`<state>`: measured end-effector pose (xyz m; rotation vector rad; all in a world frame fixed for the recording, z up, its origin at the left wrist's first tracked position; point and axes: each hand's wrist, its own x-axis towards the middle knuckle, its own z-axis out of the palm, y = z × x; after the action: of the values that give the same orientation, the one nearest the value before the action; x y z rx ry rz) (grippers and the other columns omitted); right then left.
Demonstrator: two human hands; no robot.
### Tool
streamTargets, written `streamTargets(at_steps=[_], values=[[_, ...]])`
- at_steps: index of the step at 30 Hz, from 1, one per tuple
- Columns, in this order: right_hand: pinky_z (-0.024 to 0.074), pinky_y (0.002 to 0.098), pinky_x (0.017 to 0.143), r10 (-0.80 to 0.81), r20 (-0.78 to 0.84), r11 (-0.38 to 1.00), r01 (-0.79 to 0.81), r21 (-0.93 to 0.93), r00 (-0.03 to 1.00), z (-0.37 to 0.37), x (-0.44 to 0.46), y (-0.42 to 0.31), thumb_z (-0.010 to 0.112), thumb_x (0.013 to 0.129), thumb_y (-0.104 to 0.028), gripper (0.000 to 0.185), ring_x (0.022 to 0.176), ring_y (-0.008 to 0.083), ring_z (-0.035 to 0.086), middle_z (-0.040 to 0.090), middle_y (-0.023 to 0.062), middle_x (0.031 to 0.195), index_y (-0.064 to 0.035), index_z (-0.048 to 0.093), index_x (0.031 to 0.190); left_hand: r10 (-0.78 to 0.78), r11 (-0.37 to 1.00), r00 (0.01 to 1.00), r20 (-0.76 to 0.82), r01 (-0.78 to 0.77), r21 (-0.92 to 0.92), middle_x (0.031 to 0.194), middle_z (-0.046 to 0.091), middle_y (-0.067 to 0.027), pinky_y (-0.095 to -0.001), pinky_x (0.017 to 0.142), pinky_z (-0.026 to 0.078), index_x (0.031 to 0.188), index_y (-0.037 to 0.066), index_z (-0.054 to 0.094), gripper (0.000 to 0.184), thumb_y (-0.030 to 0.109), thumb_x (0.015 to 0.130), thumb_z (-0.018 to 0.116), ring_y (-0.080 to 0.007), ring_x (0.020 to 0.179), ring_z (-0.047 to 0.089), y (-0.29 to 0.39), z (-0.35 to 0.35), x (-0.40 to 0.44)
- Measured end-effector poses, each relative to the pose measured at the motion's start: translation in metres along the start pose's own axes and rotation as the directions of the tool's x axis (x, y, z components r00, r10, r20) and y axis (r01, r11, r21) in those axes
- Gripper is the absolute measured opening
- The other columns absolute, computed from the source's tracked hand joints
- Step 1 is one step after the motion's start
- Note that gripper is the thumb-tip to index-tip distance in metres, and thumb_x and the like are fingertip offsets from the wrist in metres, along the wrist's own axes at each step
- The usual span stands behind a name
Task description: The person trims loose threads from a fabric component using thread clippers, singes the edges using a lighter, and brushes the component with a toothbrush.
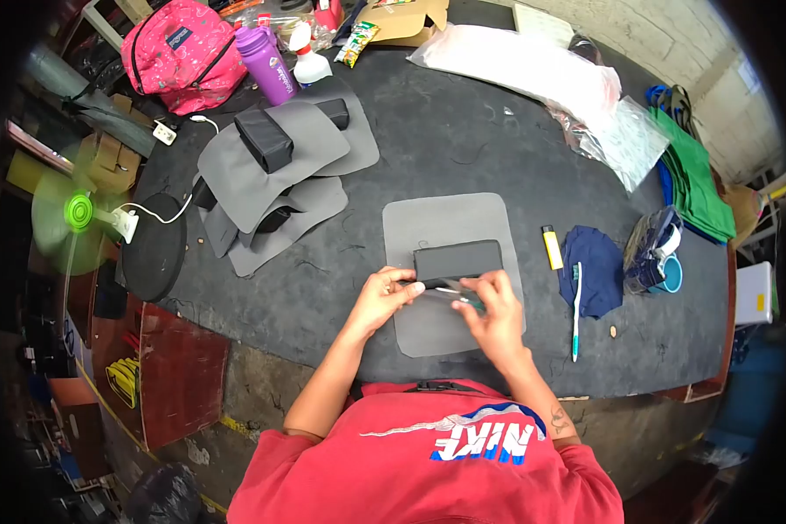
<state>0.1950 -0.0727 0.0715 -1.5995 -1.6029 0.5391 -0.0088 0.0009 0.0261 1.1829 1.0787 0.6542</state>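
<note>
A grey sheet (450,332) with rounded corners lies flat on the dark table, bearing a black box-shaped pocket (458,258). At the pocket's near left corner, my left hand (384,301) pinches its black edge between thumb and fingers. My right hand (495,319) is closed around small thread snips (450,290), whose metal blades point left toward my left fingertips. The snips' handle is mostly hidden in my right fingers. Any thread between the hands is too fine to make out.
Several similar grey pieces with black pockets (265,140) are stacked at the left. A yellow lighter (552,248), a toothbrush (576,314), dark blue cloth (594,271) and a blue cup (669,274) lie rightward. Behind stand a purple bottle (267,65) and pink backpack (182,54); a fan (79,211) spins left.
</note>
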Motion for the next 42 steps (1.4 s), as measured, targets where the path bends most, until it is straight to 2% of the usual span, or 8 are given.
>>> streamTargets(at_steps=[3, 8, 30, 36, 37, 39, 41, 42], values=[[0.0477, 0.0391, 0.067, -0.124, -0.024, 0.982, 0.119, -0.145, 0.992, 0.013, 0.002, -0.002, 0.077, 0.07, -0.011, 0.03, 0.076, 0.0279, 0.058, 0.053, 0.0093, 0.096, -0.0068, 0.067, 0.098, 0.063, 0.995, 0.996, -0.066, -0.068, -0.074, 0.1, 0.061, -0.0066, -0.0227, 0.063, 0.051, 0.099, -0.003, 0.066, 0.018, 0.012, 0.088, 0.068, -0.0119, 0.074, 0.064, -0.01, 0.011, 0.003], [0.0457, 0.0355, 0.062, -0.235, -0.105, 0.942, 0.2, -0.269, 0.966, 0.024, 0.009, 0.0, 0.077, 0.066, -0.006, 0.03, 0.07, 0.0226, 0.054, 0.053, 0.0083, 0.099, -0.0084, 0.069, 0.094, -0.026, 0.884, 0.996, -0.086, -0.018, -0.467, 0.08, 0.068, -0.009, -0.0307, 0.073, 0.059, 0.094, 0.001, 0.063, 0.014, 0.014, 0.094, 0.061, -0.0182, 0.08, 0.069, -0.004, 0.02, 0.003], [0.0396, 0.0339, 0.064, -0.324, -0.095, 0.901, 0.276, -0.335, 0.941, 0.033, 0.025, -0.003, 0.072, 0.067, -0.003, 0.024, 0.072, 0.0205, 0.056, 0.055, 0.0077, 0.097, -0.006, 0.068, 0.091, 0.071, 0.936, 0.99, -0.126, -0.11, -0.334, 0.09, 0.066, -0.0131, -0.0329, 0.081, 0.058, 0.092, -0.001, 0.054, 0.016, 0.012, 0.1, 0.049, -0.0206, 0.083, 0.069, -0.01, 0.03, 0.008], [0.0445, 0.0361, 0.065, -0.251, -0.1, 0.932, 0.213, -0.294, 0.963, 0.032, 0.026, 0.0, 0.072, 0.071, -0.006, 0.022, 0.076, 0.0231, 0.059, 0.055, 0.0079, 0.099, -0.0053, 0.067, 0.091, 0.073, 0.911, 0.992, -0.101, -0.108, -0.398, 0.09, 0.065, -0.0136, -0.0316, 0.077, 0.059, 0.094, 0.001, 0.052, 0.014, 0.012, 0.1, 0.047, -0.022, 0.082, 0.069, -0.009, 0.026, 0.009], [0.0445, 0.0361, 0.065, -0.252, -0.101, 0.932, 0.214, -0.294, 0.962, 0.03, 0.027, -0.001, 0.072, 0.071, -0.006, 0.022, 0.076, 0.0231, 0.059, 0.055, 0.0079, 0.099, -0.0053, 0.067, 0.091, 0.06, 0.934, 0.991, -0.123, -0.099, -0.344, 0.095, 0.064, -0.013, -0.0298, 0.077, 0.057, 0.097, 0.002, 0.053, 0.009, 0.007, 0.098, 0.046, -0.0203, 0.083, 0.068, -0.007, 0.022, 0.01], [0.049, 0.0386, 0.068, -0.05, -0.187, 0.996, 0.034, -0.088, 0.981, 0.023, 0.034, -0.005, 0.073, 0.076, -0.01, 0.023, 0.083, 0.0272, 0.061, 0.054, 0.0094, 0.1, -0.0037, 0.065, 0.096, 0.05, 0.953, 0.988, -0.144, -0.091, -0.289, 0.1, 0.064, -0.0124, -0.028, 0.076, 0.055, 0.1, 0.002, 0.054, 0.009, 0.002, 0.096, 0.045, -0.0186, 0.085, 0.067, -0.004, 0.014, 0.016], [0.0514, 0.0395, 0.069, 0.028, -0.137, 0.998, -0.035, -0.045, 0.99, 0.014, 0.04, -0.003, 0.071, 0.081, -0.014, 0.026, 0.087, 0.0303, 0.062, 0.055, 0.0113, 0.102, -0.0024, 0.061, 0.102, 0.385, 0.92, 0.88, -0.277, -0.342, 0.193, 0.111, 0.06, -0.0091, -0.0258, 0.078, 0.051, 0.108, 0.002, 0.055, 0.026, -0.008, 0.089, 0.042, -0.0155, 0.09, 0.063, -0.002, 0.006, 0.03], [0.0513, 0.0366, 0.068, 0.033, -0.147, 0.999, -0.037, -0.025, 0.989, 0.013, 0.044, 0.0, 0.07, 0.082, -0.014, 0.027, 0.085, 0.0276, 0.062, 0.055, 0.0112, 0.104, -0.0028, 0.061, 0.105, 0.435, 0.893, 0.87, -0.232, -0.384, 0.233, 0.115, 0.058, -0.006, -0.0259, 0.083, 0.048, 0.118, 0.002, 0.057, 0.042, -0.012, 0.083, 0.039, -0.0142, 0.093, 0.059, 0.007, 0.002, 0.034]])
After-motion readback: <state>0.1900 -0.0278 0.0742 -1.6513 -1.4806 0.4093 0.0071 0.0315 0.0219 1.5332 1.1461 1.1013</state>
